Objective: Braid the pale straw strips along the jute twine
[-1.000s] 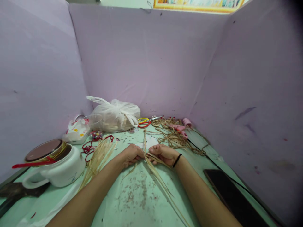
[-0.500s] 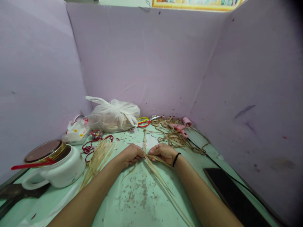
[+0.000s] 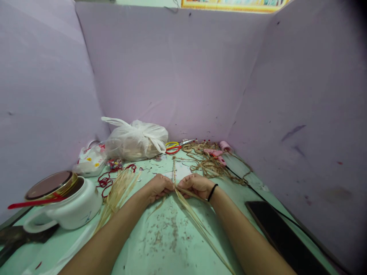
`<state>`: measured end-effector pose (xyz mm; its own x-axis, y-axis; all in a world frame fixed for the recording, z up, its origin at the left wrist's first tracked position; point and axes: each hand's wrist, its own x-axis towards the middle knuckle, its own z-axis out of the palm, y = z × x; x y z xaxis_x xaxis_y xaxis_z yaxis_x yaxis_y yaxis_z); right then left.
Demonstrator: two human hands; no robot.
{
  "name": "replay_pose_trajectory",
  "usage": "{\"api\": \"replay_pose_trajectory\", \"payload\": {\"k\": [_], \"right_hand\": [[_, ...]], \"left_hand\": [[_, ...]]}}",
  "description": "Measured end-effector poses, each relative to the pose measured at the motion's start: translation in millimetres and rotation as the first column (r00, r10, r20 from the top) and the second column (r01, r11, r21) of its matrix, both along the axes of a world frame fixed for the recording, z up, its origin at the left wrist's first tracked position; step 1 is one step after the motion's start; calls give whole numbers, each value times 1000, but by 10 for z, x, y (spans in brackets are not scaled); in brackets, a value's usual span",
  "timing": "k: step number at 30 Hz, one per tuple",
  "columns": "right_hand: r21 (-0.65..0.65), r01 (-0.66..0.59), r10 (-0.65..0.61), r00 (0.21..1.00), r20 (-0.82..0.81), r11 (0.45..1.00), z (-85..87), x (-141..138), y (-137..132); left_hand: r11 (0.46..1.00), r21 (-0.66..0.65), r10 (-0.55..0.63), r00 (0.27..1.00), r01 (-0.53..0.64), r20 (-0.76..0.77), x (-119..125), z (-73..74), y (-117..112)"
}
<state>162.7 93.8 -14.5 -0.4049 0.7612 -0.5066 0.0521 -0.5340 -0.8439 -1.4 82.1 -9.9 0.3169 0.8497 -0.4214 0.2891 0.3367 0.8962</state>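
A thin braid [image 3: 174, 169] of straw-coloured fibre runs away from me up the middle of the green table. At its near end my left hand [image 3: 161, 187] pinches the strands from the left, fingers closed. From the right, my right hand [image 3: 196, 186], with a black band at the wrist, is closed on strands too; the fingertips of both hands almost meet. Loose fibre strands [image 3: 192, 215] trail from between the hands toward the table's near right side. A short tail of fibre hangs below my left hand.
Left stand a white enamel mug [image 3: 76, 208] with a lid and red stick, and a fibre bundle [image 3: 119, 187]. Behind lie a tied plastic bag [image 3: 137, 139], scissors [image 3: 176, 147], tangled twine [image 3: 209, 166] and a pink glue gun [image 3: 216, 156]. A dark phone-like slab [image 3: 282, 235] lies right.
The whole view has shifted slightly. My right fingers sit a little closer to the braid; both hands keep their pinch at its near end.
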Motion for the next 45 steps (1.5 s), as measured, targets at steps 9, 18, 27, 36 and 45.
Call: {"api": "replay_pose_trajectory", "payload": {"k": [9,18,27,36,45], "right_hand": [[10,-46,45,994,97,999,30,7,-8],[298,-86,-29,933,360,951,69,-118,-67],[560,-349,-89,788,609,751,29,-81,-32],[573,-619,-23,668,744,538,114,-34,-48],[534,-403,-237,587,774,743,129,-142,-118]], "left_hand": [[1000,6,1,1000,-1,22,-2,-5,-6],[999,23,-23,1000,23,10,4,8,-8],[999,33,-7,1000,7,-7,10,17,-29],[999,34,-1,1000,1,7,3,-27,7],[989,129,83,991,-69,-103,119,10,-70]]}}
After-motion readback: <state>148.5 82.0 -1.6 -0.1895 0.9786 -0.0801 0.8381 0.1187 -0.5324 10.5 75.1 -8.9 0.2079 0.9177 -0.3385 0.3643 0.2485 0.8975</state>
